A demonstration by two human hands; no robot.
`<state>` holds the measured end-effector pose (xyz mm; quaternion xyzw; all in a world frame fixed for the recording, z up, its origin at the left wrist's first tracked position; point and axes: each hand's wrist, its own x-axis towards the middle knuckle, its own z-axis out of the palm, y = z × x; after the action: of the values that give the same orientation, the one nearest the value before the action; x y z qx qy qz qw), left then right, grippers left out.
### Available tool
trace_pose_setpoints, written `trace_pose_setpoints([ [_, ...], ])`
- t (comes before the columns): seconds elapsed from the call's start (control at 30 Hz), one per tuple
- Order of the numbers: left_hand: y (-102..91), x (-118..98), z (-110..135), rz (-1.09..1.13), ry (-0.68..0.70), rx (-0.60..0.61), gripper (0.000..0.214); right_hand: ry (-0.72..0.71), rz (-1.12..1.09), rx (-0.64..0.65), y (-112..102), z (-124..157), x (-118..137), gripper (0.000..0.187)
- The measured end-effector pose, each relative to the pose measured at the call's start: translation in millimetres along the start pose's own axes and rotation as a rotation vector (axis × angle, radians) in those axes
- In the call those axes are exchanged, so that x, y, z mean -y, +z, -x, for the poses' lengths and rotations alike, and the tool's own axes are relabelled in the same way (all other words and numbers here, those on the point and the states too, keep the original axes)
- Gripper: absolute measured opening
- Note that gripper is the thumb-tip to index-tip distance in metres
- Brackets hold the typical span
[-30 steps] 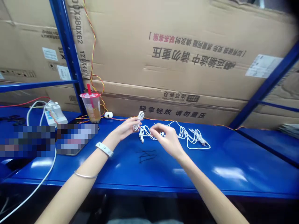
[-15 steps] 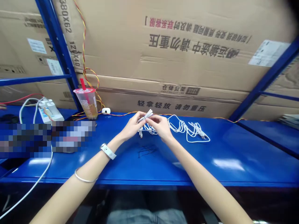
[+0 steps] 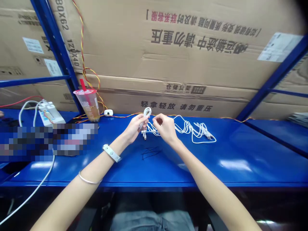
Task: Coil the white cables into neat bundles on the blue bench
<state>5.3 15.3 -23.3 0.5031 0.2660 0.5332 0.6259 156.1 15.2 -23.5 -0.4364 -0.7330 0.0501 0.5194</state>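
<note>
My left hand is closed on a small coil of white cable, held upright above the blue shelf. My right hand pinches the same cable just to the right of the coil. From my hands the loose white cable trails to the right in tangled loops on the shelf, with its plug ends lying under my hands. A white band and a thin bangle sit on my left forearm.
A plastic drink cup with a red straw stands at the back left beside a blue upright post. A white power strip and its cord lie far left. Large cardboard boxes form the back wall. A twisted red-yellow wire hangs down.
My hands came together at the coil half a second ago and have since parted slightly, the coil now standing upright again in my left hand. The camera view shifted a little.
</note>
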Motion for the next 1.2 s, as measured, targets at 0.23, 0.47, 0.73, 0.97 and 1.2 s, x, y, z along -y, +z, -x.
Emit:
trace_pose_setpoints([
  [0.23, -18.1, -28, -5, 0.242, 0.109, -0.110, 0.021, 0.005, 0.114, -0.122, -6, -8, -18, 0.010],
  [0.47, -47.2, -36, -12, 0.074, 0.177, -0.342, 0.028, 0.036, 0.146, -0.143, -20, -11, -27, 0.011],
  [0.73, -8.1, -7, -2, 0.058, -0.200, -0.059, 0.034, -0.346, 0.393, -0.124, -15, -1, -11, 0.021],
  [0.97, -10.0, -11, -3, 0.221, -0.224, -0.048, 0.017, -0.395, 0.364, -0.152, -14, 2, -9, 0.022],
  [1.2, -3.4, -7, 2, 0.206, -0.226, 0.039, 0.019, -0.329, 0.301, -0.174, -8, 4, -8, 0.022],
])
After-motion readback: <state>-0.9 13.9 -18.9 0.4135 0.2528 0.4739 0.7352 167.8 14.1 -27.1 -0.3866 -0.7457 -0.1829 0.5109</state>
